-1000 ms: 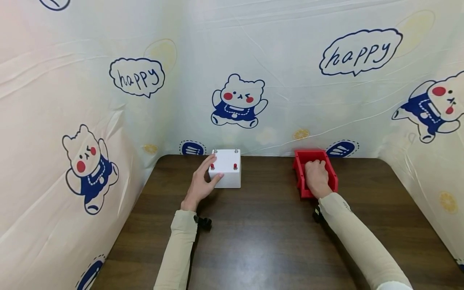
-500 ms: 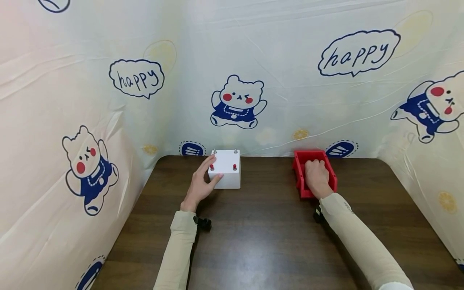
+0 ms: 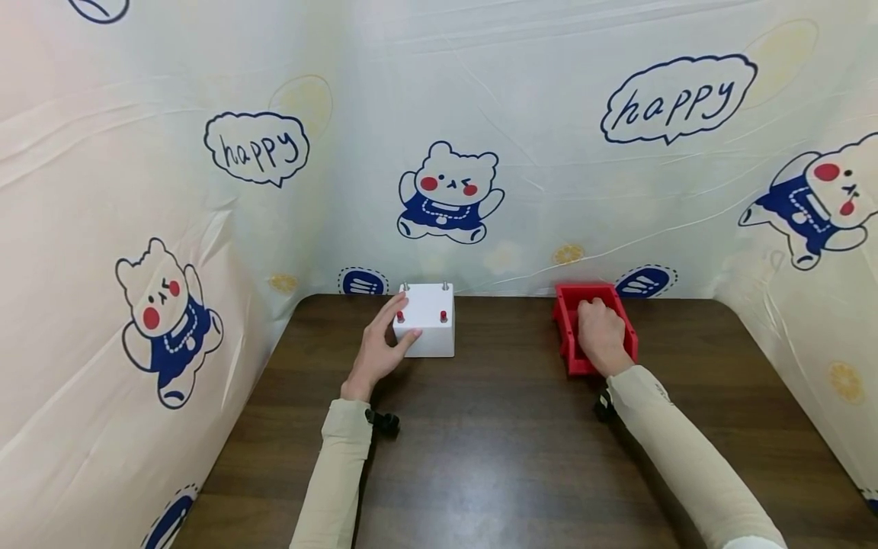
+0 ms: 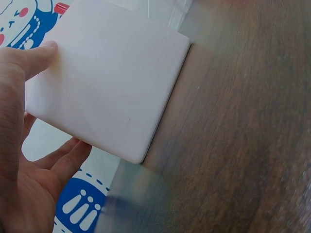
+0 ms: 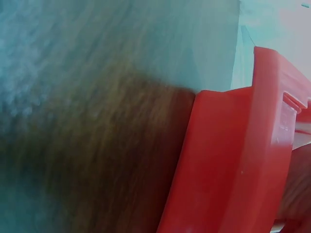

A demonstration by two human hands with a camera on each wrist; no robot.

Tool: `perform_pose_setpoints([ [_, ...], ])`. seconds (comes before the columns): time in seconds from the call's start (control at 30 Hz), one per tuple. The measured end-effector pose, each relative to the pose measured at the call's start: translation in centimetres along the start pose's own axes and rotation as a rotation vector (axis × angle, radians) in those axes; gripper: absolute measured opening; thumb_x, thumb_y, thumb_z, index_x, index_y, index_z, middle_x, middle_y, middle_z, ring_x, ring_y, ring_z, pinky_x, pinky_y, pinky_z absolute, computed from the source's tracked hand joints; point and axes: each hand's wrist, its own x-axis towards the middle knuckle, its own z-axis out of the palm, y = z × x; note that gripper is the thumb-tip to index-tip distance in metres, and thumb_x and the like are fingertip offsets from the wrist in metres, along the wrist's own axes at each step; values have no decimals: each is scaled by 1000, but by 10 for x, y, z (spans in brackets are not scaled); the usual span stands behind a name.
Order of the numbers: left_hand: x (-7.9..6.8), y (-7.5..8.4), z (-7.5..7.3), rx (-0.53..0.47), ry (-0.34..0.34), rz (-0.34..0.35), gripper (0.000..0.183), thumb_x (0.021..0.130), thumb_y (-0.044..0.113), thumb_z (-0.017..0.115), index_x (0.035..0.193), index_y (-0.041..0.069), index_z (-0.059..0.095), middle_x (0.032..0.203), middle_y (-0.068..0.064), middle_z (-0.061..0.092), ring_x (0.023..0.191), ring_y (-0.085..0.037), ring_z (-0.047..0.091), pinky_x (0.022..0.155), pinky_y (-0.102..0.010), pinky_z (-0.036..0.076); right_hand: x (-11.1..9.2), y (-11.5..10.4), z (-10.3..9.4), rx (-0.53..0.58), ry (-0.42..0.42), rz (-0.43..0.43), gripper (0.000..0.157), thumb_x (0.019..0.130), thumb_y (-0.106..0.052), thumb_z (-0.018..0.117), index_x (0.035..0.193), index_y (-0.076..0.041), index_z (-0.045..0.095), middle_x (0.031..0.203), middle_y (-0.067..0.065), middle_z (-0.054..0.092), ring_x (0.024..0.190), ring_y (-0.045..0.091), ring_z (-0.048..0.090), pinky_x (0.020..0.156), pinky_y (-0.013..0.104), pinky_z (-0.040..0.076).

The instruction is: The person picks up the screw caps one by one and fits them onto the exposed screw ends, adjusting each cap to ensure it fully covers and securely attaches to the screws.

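Observation:
My left hand point(image 3: 376, 349) grips a white box point(image 3: 430, 341) at its left side, with the thumb on the front face and the fingers around the far side. The left wrist view shows the same white box point(image 4: 112, 82) standing on the table. Two bare metal posts rise from the back of its top, and two red-capped posts point(image 3: 443, 316) from the front. At the right, my right hand point(image 3: 600, 335) reaches down into a red bin point(image 3: 575, 364). Its fingertips are hidden, and I cannot tell whether they hold anything. In the right wrist view the wall of the red bin point(image 5: 214, 160) covers most of that hand.
A dark wood table point(image 3: 480, 442) lies under both things. Patterned cloth point(image 3: 535, 99) with bears and "happy" bubbles hangs behind the table and along both sides. A small black device point(image 3: 384, 424) sits at the left wrist.
My right hand shifts very slightly inside the red bin. The left hand and the white box stay in place.

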Motion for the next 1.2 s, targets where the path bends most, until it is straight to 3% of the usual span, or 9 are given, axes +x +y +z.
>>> perform_pose_setpoints([
  [0.17, 0, 0, 0, 1, -1, 3, 66, 101, 42, 75, 161, 33, 48, 173, 12, 35, 160, -22, 34, 128, -59, 32, -1, 1, -4, 33, -13, 9, 21, 97, 3, 65, 117, 8, 63, 103, 29, 60, 78, 40, 65, 78, 66, 62],
  [0.37, 0, 1, 0, 9, 2, 7, 66, 101, 42, 75, 161, 32, 48, 173, 11, 35, 160, -22, 34, 128, -59, 32, -2, 2, -2, 70, 1, -7, 20, 100, 4, 60, 120, 7, 61, 105, 29, 62, 85, 40, 65, 81, 66, 62],
  [0.73, 0, 1, 0, 5, 4, 15, 66, 101, 39, 76, 161, 28, 49, 173, 9, 36, 160, -23, 35, 128, -58, 33, -6, 3, -4, 159, 58, -49, 15, 94, 6, 59, 106, 10, 66, 107, 29, 62, 91, 41, 64, 90, 62, 61],
  [1.0, 0, 0, -1, 13, -1, 2, 65, 101, 38, 76, 160, 30, 49, 173, 12, 35, 160, -20, 35, 128, -56, 33, -5, 4, -3, 183, 54, -58, 16, 91, 6, 58, 103, 10, 67, 113, 31, 59, 97, 43, 63, 94, 60, 60],
  [1.2, 1, 2, -2, 16, -4, 11, 66, 101, 38, 76, 160, 28, 49, 173, 8, 36, 160, -24, 35, 127, -58, 33, -6, 2, -10, 263, 24, -5, 30, 93, 7, 57, 122, 10, 60, 115, 30, 59, 103, 43, 62, 94, 62, 60],
])
